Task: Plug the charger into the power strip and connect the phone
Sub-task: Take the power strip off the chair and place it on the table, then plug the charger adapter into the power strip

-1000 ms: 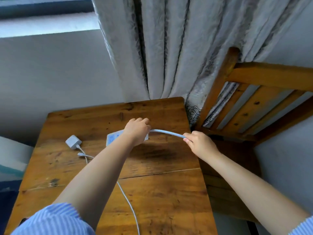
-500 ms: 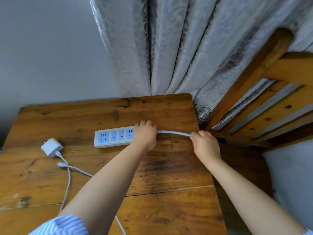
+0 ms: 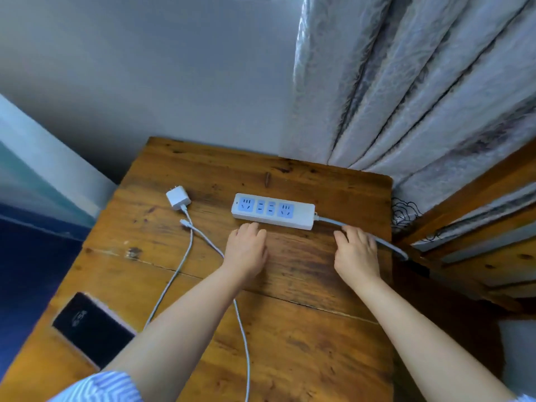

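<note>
A white power strip [image 3: 272, 211] with blue sockets lies across the far half of the wooden table [image 3: 304, 343]; nothing is plugged into it. Its grey cord [image 3: 385, 245] runs off the right edge. The white charger [image 3: 177, 197] lies to the strip's left with prongs up, and its white cable [image 3: 185, 256] loops toward me. A black phone [image 3: 91, 327] lies face up at the near left. My left hand [image 3: 246, 252] rests flat just in front of the strip, holding nothing. My right hand [image 3: 355, 252] lies open on the table beside the grey cord.
A grey patterned curtain [image 3: 406, 91] hangs behind the table's far right corner. A wooden bed frame [image 3: 475, 204] stands close against the right side. A plain wall is at the back, and dark floor shows to the left.
Both hands have let go of the power strip and its cord and drawn back toward me. The view has swung, so the phone now shows at the near left.
</note>
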`<state>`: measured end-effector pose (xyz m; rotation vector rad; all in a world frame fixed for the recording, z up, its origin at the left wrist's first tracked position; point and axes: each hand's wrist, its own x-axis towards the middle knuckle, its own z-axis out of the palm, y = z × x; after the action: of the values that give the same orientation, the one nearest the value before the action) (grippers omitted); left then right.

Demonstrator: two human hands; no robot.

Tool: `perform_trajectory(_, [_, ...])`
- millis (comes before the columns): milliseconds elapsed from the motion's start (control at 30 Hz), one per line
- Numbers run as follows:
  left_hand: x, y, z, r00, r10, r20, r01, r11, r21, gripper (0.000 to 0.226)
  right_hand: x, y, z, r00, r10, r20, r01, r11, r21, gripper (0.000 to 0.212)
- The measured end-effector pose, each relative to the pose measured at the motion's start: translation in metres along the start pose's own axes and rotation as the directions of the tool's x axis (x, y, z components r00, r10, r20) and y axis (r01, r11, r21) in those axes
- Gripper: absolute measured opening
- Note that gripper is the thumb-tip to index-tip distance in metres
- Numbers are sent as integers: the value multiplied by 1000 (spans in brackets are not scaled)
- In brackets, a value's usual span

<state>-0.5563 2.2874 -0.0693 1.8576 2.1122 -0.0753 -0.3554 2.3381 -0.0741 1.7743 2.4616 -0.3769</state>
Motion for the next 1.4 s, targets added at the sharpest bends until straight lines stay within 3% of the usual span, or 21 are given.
perform_trajectory(133, [-51, -43, -4, 976, -215, 28, 213, 976, 48, 27, -7, -39, -4, 985, -169, 26, 167, 985, 51, 34])
perform_trajectory(333, [-118, -99, 8, 880, -466, 94, 465, 885, 32, 27, -24, -97, 0, 924, -363, 119, 348, 928, 132, 30])
perform_trajectory(533, [-134, -127, 25, 856, -502, 124, 507, 862, -13, 26, -35, -153, 28, 846, -452, 283, 399, 889, 226, 35])
perform_trajectory(667, [-122, -139, 37, 874, -479, 89, 485, 871, -74, 27, -40, -173, 51, 848, -450, 279, 418, 892, 169, 34])
perform_trajectory(867, [-119, -146, 52, 946, -324, -9, 317, 931, -179, 22, -50, -161, 58, 934, -306, 183, 293, 951, 94, 23])
perform_trajectory(1033, [-133, -136, 55, 993, -49, 106, 65, 986, -154, 18, -69, -141, 49, 970, -142, 196, 145, 989, 0, 26])
perform_trajectory(1100, [-143, -130, 56, 980, 105, 167, -84, 988, -129, 17, -73, -136, 43, 967, -40, 250, 68, 992, -105, 27])
perform_trajectory(1200, [-160, -120, 63, 908, 287, 305, -257, 957, -136, 17, -78, -132, 39, 944, 74, 321, -9, 980, -200, 28])
perform_trajectory(1300, [-170, -113, 68, 857, 365, 364, -331, 931, -155, 21, -80, -134, 37, 952, 66, 297, -22, 989, -148, 32])
perform_trajectory(1400, [-181, -116, 73, 864, 360, 350, -306, 930, -203, 21, -84, -139, 43, 978, -12, 210, 12, 1000, 2, 30])
